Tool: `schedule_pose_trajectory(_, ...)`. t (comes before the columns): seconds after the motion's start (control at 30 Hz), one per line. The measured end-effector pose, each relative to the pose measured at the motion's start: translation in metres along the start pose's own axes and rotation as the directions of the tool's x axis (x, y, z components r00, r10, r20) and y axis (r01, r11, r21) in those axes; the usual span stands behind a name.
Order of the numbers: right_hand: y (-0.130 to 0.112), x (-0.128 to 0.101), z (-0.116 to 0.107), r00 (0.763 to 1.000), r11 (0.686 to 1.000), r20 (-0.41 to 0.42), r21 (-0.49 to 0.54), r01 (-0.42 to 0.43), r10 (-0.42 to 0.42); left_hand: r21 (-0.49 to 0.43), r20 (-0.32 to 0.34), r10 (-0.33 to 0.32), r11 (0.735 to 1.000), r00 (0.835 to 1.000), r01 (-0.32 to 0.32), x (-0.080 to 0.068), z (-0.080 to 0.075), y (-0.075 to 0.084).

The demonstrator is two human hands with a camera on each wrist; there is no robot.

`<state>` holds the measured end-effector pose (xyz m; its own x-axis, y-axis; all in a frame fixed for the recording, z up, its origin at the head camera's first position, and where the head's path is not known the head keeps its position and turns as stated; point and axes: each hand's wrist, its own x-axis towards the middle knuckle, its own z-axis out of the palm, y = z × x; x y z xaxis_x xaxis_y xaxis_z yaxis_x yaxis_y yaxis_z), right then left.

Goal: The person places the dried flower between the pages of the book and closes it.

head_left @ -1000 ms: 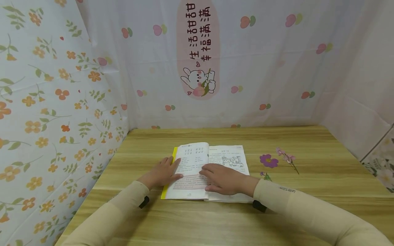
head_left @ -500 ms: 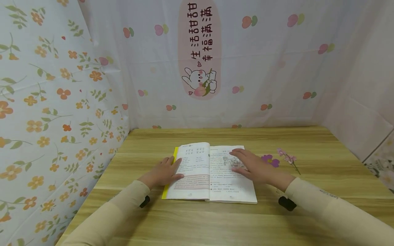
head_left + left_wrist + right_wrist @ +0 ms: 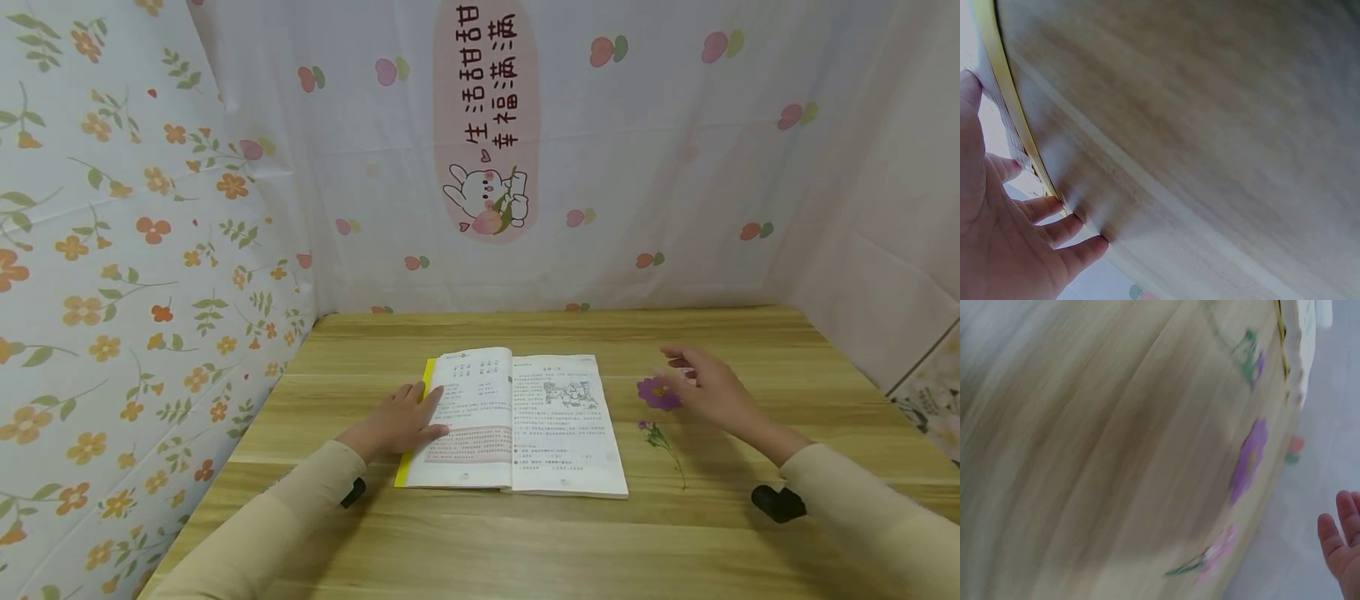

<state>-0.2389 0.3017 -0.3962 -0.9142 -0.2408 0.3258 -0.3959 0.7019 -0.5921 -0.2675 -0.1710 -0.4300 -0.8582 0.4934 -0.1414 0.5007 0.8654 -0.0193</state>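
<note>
An open book with a yellow cover edge lies on the wooden table. My left hand rests on its left page and edge with fingers spread; the left wrist view shows the fingertips along the yellow edge. My right hand is raised over the table right of the book, holding nothing. Beneath and beside it lie a flat purple flower, a small purple flower with a green stem, and a pink flower sprig, mostly hidden by the hand in the head view.
The wooden table reaches back to a white printed curtain. An orange-flowered cloth hangs along the left side. A dark wrist camera sits under the right sleeve.
My right hand has lifted off the book's pages and swung right until it is over the flowers. The left hand stays where it was on the book.
</note>
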Motion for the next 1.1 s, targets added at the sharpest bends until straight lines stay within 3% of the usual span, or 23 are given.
schedule_pose_trajectory(0.1, 0.012, -0.006, -0.010, 0.993, 0.993, -0.020, 0.020, -0.115, 0.115, -0.005, 0.005, 0.001, 1.000, 1.000, -0.001, 0.000, 0.000, 0.000)
schedule_pose_trajectory(0.27, 0.037, -0.014, -0.021, 0.957, 0.957, -0.021, 0.036, -0.289, 0.289, -0.010, 0.011, 0.001, 1.000, 1.000, -0.001, 0.000, -0.001, 0.000)
schedule_pose_trajectory(0.5, 0.068, -0.024, -0.029, 0.898, 0.889, 0.017, 0.135, -0.438, 0.440, -0.009, 0.011, 0.002, 1.000, 1.000, -0.002, 0.000, -0.001, 0.001)
schedule_pose_trajectory(0.73, 0.085, -0.026, -0.025, 0.873, 0.866, 0.034, 0.109, -0.487, 0.487, -0.028, 0.022, -0.005, 1.000, 1.000, 0.005, 0.000, -0.001, 0.002)
schedule_pose_trajectory(1.1, 0.089, -0.023, -0.019, 0.906, 0.905, 0.006, -0.049, -0.424, 0.424, -0.014, 0.015, 0.006, 1.000, 1.000, -0.006, -0.001, 0.000, 0.000)
